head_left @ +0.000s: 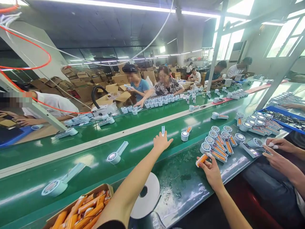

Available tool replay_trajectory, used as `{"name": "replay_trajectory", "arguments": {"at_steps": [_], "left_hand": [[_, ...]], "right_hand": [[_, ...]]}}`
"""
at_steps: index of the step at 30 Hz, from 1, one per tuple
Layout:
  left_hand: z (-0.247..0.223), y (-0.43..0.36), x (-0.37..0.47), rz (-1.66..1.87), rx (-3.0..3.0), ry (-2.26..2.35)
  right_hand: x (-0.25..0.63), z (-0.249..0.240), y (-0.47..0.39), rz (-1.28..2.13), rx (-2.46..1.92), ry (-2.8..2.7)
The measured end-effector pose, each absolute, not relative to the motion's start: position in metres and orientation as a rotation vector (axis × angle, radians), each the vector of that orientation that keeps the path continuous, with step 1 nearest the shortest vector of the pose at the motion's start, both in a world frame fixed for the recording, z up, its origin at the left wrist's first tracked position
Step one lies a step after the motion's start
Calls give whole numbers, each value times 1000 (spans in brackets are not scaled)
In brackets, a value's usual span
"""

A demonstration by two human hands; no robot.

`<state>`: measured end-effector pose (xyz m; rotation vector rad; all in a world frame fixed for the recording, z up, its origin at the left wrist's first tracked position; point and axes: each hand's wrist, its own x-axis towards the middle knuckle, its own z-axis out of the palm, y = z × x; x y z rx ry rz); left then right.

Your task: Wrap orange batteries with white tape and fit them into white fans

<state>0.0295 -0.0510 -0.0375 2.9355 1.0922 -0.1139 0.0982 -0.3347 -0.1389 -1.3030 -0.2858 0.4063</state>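
My left hand [161,142] reaches out over the green belt, its fingers curled over a light-blue handheld fan housing [163,129]. Only the narrow handle shows beyond the fingers; the round head is hidden beneath them. Close to the bench's front edge, my right hand [211,171] pinches an orange battery cell [202,159] with a white end. Right of the left hand, another fan housing [185,136] with an orange cell lies on the belt. Beyond the right hand, several fan housings with orange cells [218,149] stand in rows on the bench.
A cardboard box of orange cells [82,210] sits at lower left, beside a white reel [147,197]. More housings [114,157] lie along the belt [95,159]. A neighbour's hands [280,151] work at right near a blue tray [283,119]. Co-workers sit across the belt.
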Motion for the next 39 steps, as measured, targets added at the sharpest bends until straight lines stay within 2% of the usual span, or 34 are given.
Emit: {"name": "replay_trajectory", "arguments": {"at_steps": [6,16,21,27,32,39], "left_hand": [[-48,-33,54,-137,3016,1042],[-42,-10,25,-368,3126,513],[-53,-5,38,-455,3052,537],[-60,-1,47,-462,3035,520],[-50,4,52,-483,3000,501],[-55,-11,51,-375,2979,497]], "right_hand": [[98,-133,-337,465,-1312,-259],[86,-139,-336,409,-1300,-320],[99,-103,-309,486,-1404,-489],[145,-53,-212,469,-1493,-897],[170,-67,-159,476,-1598,-1058],[185,-96,-162,367,-1785,-1287]]}}
